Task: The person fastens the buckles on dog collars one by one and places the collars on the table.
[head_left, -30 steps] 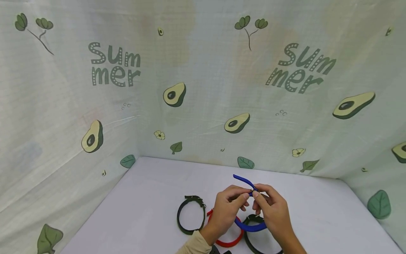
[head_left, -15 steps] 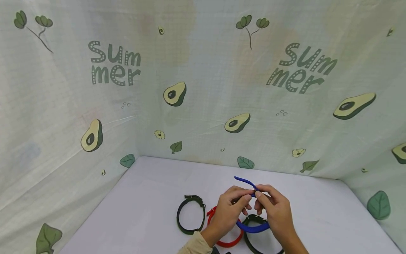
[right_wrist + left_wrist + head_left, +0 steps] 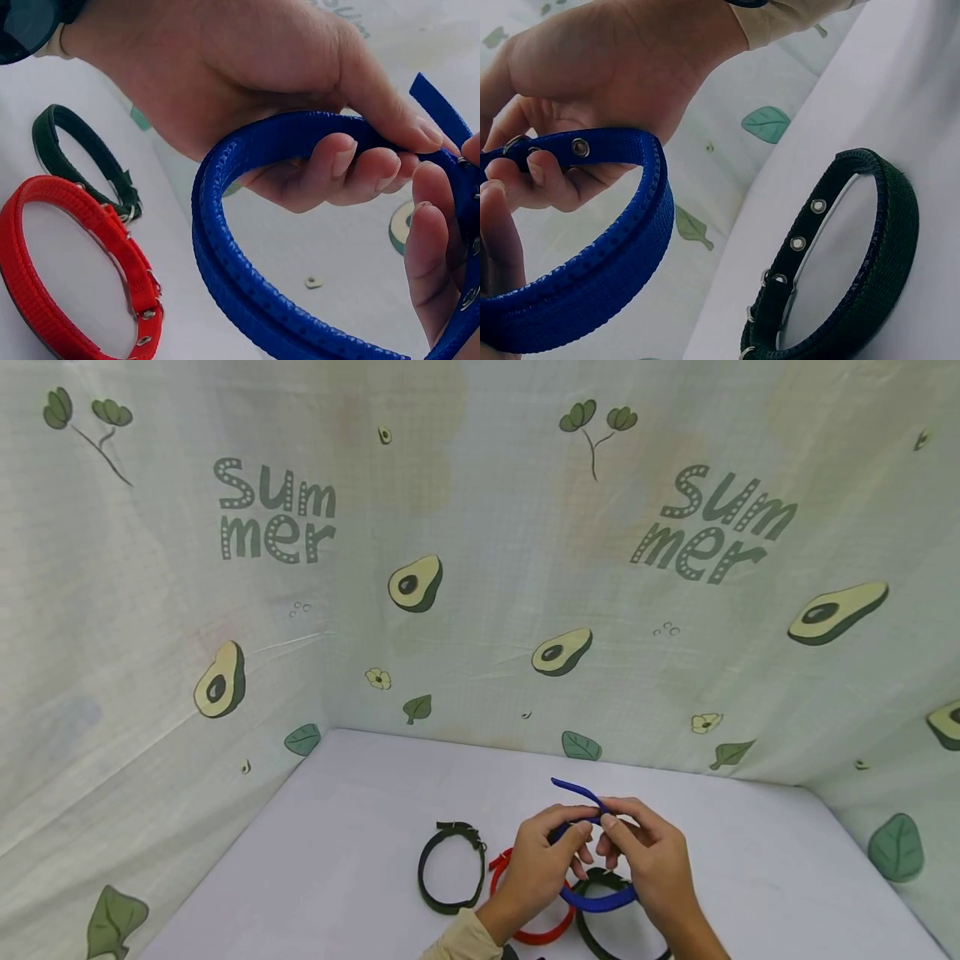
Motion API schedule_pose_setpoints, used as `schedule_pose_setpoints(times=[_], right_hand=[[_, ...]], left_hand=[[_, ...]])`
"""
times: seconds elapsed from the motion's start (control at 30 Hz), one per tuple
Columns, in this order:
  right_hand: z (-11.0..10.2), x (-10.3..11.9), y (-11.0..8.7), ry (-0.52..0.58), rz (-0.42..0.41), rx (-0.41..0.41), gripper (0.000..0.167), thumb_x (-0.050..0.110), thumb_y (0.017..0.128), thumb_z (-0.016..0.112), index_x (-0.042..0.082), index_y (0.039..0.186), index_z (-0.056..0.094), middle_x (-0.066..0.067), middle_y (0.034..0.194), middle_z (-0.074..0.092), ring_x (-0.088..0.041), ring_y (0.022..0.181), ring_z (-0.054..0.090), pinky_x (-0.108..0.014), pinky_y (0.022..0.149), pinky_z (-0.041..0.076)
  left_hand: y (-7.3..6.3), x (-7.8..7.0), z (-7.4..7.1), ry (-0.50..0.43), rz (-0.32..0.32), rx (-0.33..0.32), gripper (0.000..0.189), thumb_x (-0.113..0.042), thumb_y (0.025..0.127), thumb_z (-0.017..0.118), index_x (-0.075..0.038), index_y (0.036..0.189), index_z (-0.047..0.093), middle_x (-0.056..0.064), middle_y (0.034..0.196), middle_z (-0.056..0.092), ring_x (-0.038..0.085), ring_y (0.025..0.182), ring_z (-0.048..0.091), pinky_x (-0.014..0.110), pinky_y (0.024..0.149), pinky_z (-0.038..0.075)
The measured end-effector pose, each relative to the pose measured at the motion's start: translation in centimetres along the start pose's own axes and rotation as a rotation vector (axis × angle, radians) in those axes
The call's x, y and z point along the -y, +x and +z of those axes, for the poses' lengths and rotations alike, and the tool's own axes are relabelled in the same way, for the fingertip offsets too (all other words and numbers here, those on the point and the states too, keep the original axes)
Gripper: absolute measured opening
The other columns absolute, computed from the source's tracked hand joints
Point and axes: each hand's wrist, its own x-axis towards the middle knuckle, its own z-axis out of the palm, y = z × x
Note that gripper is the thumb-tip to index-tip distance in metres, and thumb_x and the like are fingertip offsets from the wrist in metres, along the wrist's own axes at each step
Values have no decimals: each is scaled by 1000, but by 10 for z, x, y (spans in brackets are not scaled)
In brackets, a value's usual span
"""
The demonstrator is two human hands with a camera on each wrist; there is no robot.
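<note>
Both hands hold a blue pet collar [image 3: 597, 902] raised above the table, bent into a loop. My left hand [image 3: 538, 860] grips the band on one side, its thumb and fingers against the strap. Opposite it, my right hand [image 3: 654, 858] pinches the collar near the buckle, and a free strap end [image 3: 573, 788] sticks out above the fingers. Metal eyelets [image 3: 580, 148] show on the blue strap in the left wrist view. Fingers partly hide the buckle. Below the hands lie a red collar [image 3: 546, 937] and a dark green collar [image 3: 589, 935], both partly covered from view.
Another dark green collar [image 3: 423, 870] lies to the left on the white table [image 3: 352, 860]. A small dark object [image 3: 510, 953] shows at the bottom edge, cut off. Printed fabric [image 3: 480, 527] walls in the table's back and sides.
The hands stay together on the blue collar with small finger shifts. The left hand sits slightly lower, and more blue strap shows beside its fingers.
</note>
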Motion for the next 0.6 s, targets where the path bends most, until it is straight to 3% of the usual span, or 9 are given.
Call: schedule_pose_setpoints(times=[0.3,0.47,0.6], right_hand=[[-6,-3,2,-86,-178,81,27,-2,96,63,1,123,67,-9,98,64,-22,64,64,-33,53,56],[-6,-5,4,-145,-277,97,35,-10,93,64,2,126,67,-7,95,63,-18,60,63,-31,52,55],[-4,-7,5,-175,-307,139,37,-10,92,65,2,127,66,-8,95,63,-17,59,64,-30,52,55]], left_hand=[[6,-3,-2,17,-23,11,22,-16,104,55,-6,120,67,4,79,64,13,64,63,29,55,57],[7,-4,-5,21,-37,27,22,-16,105,53,-6,120,65,3,77,62,11,64,61,28,56,57],[7,-3,-9,35,-57,28,21,-16,105,53,-7,119,65,3,77,61,9,65,60,26,59,56]])
